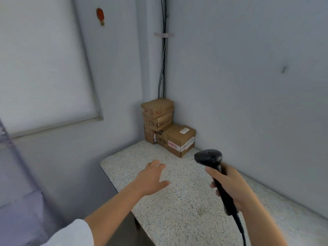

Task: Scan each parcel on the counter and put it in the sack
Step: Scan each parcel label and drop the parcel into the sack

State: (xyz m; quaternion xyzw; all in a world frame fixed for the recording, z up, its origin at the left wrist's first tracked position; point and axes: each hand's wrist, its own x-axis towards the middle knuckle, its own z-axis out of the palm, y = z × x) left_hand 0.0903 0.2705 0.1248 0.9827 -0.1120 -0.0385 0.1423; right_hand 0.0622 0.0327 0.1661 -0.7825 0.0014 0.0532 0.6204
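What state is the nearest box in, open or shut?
Shut. The nearest box shows a flat, closed top bearing a label.

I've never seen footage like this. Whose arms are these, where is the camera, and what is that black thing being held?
There is no machine here. These are a person's two bare hands, filmed by one camera worn on the head, looking forward and down. The right hand grips the handle of a black barcode scanner, whose cord runs off the bottom edge. The left hand is open, holds nothing and stretches out above the speckled counter. At the counter's far corner, brown cardboard parcels are stacked, and one lower box with a white label sits in front. No sack is plainly visible.
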